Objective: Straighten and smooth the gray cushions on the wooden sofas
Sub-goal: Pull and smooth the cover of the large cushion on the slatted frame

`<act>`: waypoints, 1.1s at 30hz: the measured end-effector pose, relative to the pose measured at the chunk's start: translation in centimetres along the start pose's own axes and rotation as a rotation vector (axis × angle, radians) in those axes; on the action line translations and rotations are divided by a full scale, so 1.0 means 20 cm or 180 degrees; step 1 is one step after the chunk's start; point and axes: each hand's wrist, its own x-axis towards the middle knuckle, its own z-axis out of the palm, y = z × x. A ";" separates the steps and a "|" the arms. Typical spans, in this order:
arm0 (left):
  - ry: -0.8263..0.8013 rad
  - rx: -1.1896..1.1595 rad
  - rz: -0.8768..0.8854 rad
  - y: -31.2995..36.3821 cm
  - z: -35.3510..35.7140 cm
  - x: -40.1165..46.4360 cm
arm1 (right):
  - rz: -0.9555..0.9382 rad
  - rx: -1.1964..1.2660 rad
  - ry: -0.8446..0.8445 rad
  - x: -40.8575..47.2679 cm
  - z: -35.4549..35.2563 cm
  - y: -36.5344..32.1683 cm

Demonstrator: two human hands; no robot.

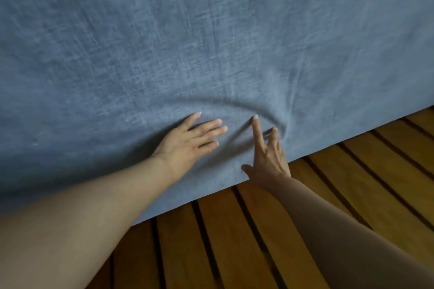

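A large gray cushion (187,42) with a woven, slightly wrinkled cover fills most of the view. Its lower edge runs diagonally above the sofa's wooden slats (270,230). My left hand (190,142) lies flat on the fabric near that edge, fingers straight and spread. My right hand (267,155) presses the cover beside it with straight fingers, thumb at the cushion's edge. A curved crease arcs in the fabric just above both hands.
Brown wooden slats with dark gaps between them stretch across the lower right, from the cushion's edge to the frame's corner. Nothing else lies on them.
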 end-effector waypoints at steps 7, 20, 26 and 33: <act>0.0147 -0.0150 -0.0053 0.04 -0.48 0.40 | 0.0241 0.0550 -0.0010 0.21 -0.50 0.41; -0.0216 0.0021 0.0176 0.01 -0.99 0.83 | -0.0138 0.0395 -0.0740 0.39 -0.97 0.77; -0.0084 0.0218 0.0373 -0.12 -1.18 0.85 | 0.0901 0.1428 0.0025 0.49 -1.42 0.96; 0.0478 -0.0403 0.0160 -0.11 -1.79 1.34 | 0.1624 0.2269 0.0100 0.75 -1.85 1.39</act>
